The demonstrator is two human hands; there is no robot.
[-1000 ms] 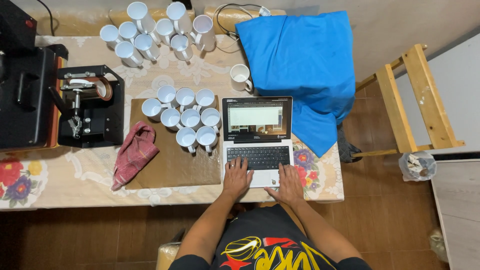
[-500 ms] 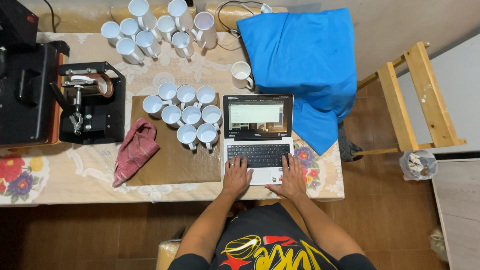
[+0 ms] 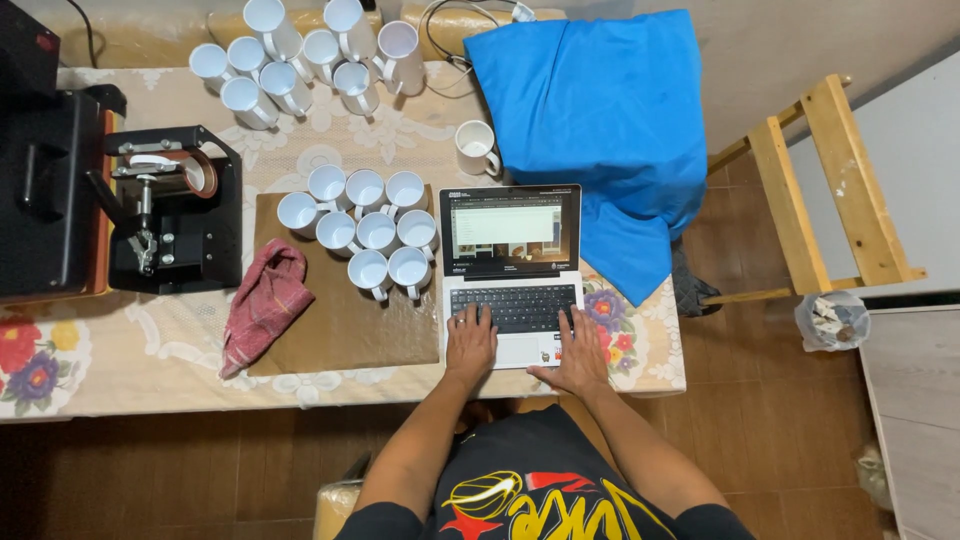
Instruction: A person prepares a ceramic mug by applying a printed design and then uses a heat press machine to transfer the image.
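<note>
A small silver laptop (image 3: pixel 512 270) stands open on the table near its front edge, screen lit. My left hand (image 3: pixel 470 343) rests on the left part of its black keyboard, fingers spread. My right hand (image 3: pixel 577 350) lies on the right side of the keyboard and palm rest, fingers also apart. Neither hand holds anything. Just left of the laptop, several white mugs (image 3: pixel 367 232) stand clustered on a brown mat (image 3: pixel 340 320).
A red cloth (image 3: pixel 262 303) lies on the mat's left edge. A black mug press (image 3: pixel 172 210) and a larger black machine (image 3: pixel 40 190) stand at the left. More white mugs (image 3: pixel 310 45) line the back; one lone mug (image 3: pixel 476 146) stands beside a blue cloth-covered object (image 3: pixel 600 120). A wooden chair frame (image 3: pixel 820 190) is at the right.
Both hands stay on the laptop keyboard with only slight finger shifts. The view has drifted a little; nothing on the table has moved.
</note>
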